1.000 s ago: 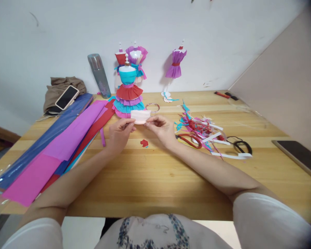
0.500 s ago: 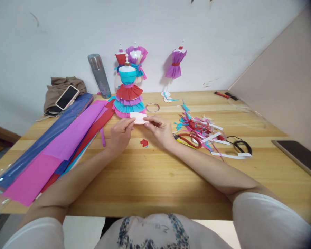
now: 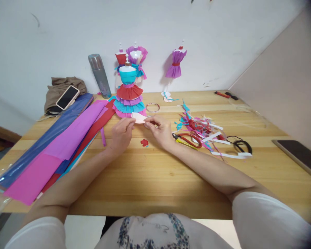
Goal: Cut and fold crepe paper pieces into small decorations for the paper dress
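Observation:
Between my two hands is a small pale pink piece of paper (image 3: 139, 118) with a rounded lower edge. My left hand (image 3: 122, 134) pinches its left end between thumb and fingers. At its right end, my right hand (image 3: 159, 129) is closed on it the same way. Right behind the paper stands a miniature dress form (image 3: 129, 91) in a tiered paper dress of turquoise, red, purple and pink. A small red paper flower (image 3: 144, 142) lies on the table below my hands.
Folded coloured crepe paper (image 3: 57, 148) covers the table's left side. Scissors with red handles (image 3: 191, 140) lie beside a pile of paper scraps (image 3: 197, 124). More dress forms (image 3: 176, 65), a bottle (image 3: 100, 76), a tape ring (image 3: 152, 107) and a phone (image 3: 67, 97) stand or lie farther back.
The pale pink paper has shifted in my fingers, and its upper edge now slopes down toward the right. Both hands stay almost where they were, still gripping it.

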Demonstrator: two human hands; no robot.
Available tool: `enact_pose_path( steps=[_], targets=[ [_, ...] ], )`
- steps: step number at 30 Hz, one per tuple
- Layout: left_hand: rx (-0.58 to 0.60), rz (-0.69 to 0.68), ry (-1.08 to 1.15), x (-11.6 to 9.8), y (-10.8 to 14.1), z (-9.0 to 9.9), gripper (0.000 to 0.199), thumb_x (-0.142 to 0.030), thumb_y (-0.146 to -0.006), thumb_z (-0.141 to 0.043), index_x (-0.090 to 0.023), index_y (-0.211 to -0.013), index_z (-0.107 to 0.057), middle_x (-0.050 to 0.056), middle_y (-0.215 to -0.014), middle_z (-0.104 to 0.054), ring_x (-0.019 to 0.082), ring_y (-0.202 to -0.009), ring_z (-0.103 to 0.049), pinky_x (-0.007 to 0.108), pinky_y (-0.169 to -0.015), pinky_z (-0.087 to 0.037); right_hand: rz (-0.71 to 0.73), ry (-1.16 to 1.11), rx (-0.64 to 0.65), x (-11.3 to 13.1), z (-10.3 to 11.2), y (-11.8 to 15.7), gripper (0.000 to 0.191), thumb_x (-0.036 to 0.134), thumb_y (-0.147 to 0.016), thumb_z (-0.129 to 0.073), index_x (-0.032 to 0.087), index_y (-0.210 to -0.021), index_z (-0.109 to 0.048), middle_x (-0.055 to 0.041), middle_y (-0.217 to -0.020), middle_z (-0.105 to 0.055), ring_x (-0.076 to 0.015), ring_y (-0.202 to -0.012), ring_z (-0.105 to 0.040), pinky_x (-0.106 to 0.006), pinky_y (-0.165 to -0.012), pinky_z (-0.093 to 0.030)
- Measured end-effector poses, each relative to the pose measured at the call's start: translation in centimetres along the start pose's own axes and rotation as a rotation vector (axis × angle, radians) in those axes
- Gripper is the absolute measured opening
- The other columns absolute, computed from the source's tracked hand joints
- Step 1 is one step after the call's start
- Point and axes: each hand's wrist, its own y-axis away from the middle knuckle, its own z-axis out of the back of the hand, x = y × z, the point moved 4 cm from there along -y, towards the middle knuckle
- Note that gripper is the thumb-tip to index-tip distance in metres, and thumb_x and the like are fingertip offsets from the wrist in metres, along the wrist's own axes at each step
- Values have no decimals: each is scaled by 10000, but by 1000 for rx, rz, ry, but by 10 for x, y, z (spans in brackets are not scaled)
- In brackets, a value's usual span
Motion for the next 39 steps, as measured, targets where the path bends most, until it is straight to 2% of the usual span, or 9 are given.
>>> enact_pose_path(
  steps=[8, 14, 20, 32, 39],
  targets=[
    [12, 448, 373, 13, 0, -10, 93, -240, -815, -658, -178, -859, -713, -10, -635, -708, 137, -574, -686, 240, -569, -533, -161, -189, -60, -12, -6, 3, 121, 330, -765, -733, 218, -811, -741, -48, -859, -722, -207, -806, -663, -398, -790, -557],
    [-8, 588, 575, 9, -2, -11, 174, -299, -703, -754, -157, -790, -704, 4, -595, -710, 140, -534, -680, 256, -565, -552, -273, -350, -84, -10, -8, 3, 162, 345, -673, -785, 217, -722, -699, -26, -811, -707, -184, -762, -658, -374, -787, -559],
    [-34, 614, 618, 5, -3, -9, 192, -296, -647, -775, -149, -756, -716, 9, -578, -707, 137, -522, -669, 253, -553, -544, -319, -382, -87, -8, -9, 4, 200, 356, -630, -807, 216, -692, -678, -11, -763, -681, -165, -700, -624, -350, -721, -536],
    [-31, 538, 535, 1, -3, -6, 157, -296, -694, -750, -163, -773, -723, -8, -556, -683, 127, -515, -652, 242, -547, -525, -277, -346, -56, -4, -8, 5, 195, 354, -676, -769, 208, -712, -646, -5, -734, -663, -157, -674, -608, -338, -691, -509],
    [12, 469, 429, 10, 2, -7, 230, -296, -762, -717, -188, -954, -788, 5, -673, -727, 128, -578, -657, 250, -572, -531, -201, -320, -45, -4, -7, 4, 148, 338, -714, -741, 214, -777, -691, 1, -739, -655, -147, -673, -581, -316, -663, -502]
  ],
)
